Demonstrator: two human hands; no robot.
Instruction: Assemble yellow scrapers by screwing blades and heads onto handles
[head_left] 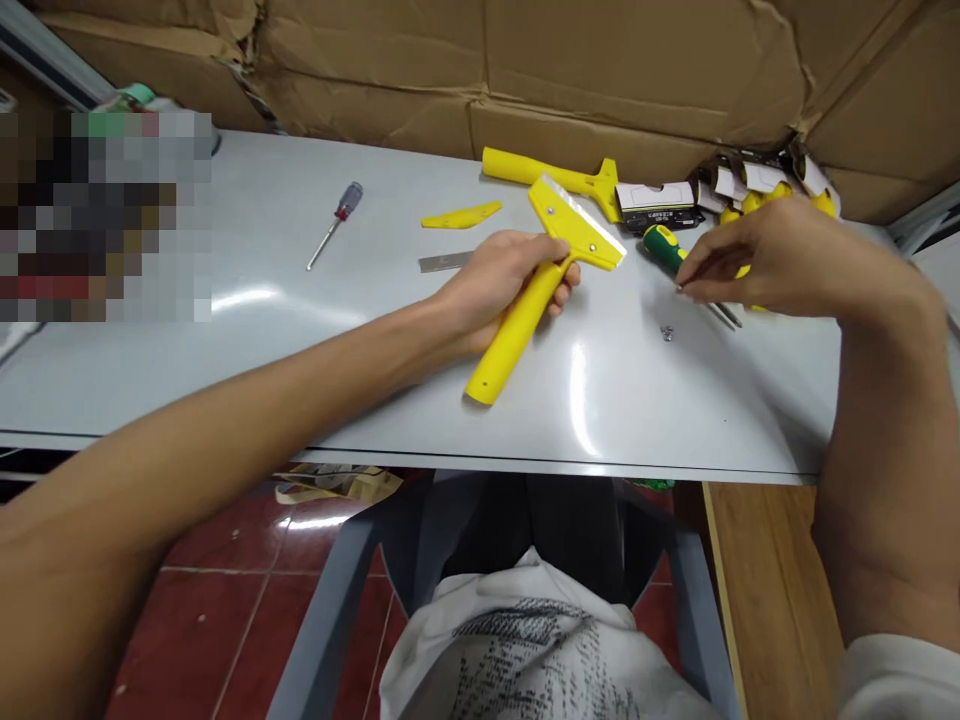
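Note:
My left hand point(510, 275) is closed round a yellow scraper point(517, 325), just below its wide head. A metal blade point(592, 220) shows along the head's far edge, and two screws sit in the head. To the right, my right hand point(739, 255) pinches a tiny shiny screw between thumb and fingertips, mostly hidden. Below those fingertips lies a small pile of screws point(667, 333) on the table. A green and yellow screwdriver point(660, 243) lies partly behind my right hand. Beside my left hand are a loose blade point(442, 262) and a yellow cover plate point(461, 216).
A screwdriver with a clear handle point(349, 203) lies at the left of the white table point(300, 360). Another yellow scraper handle point(536, 172) and a black and white box point(658, 205) lie at the back. More boxed scrapers point(765, 180) stand back right, before a cardboard wall point(600, 60).

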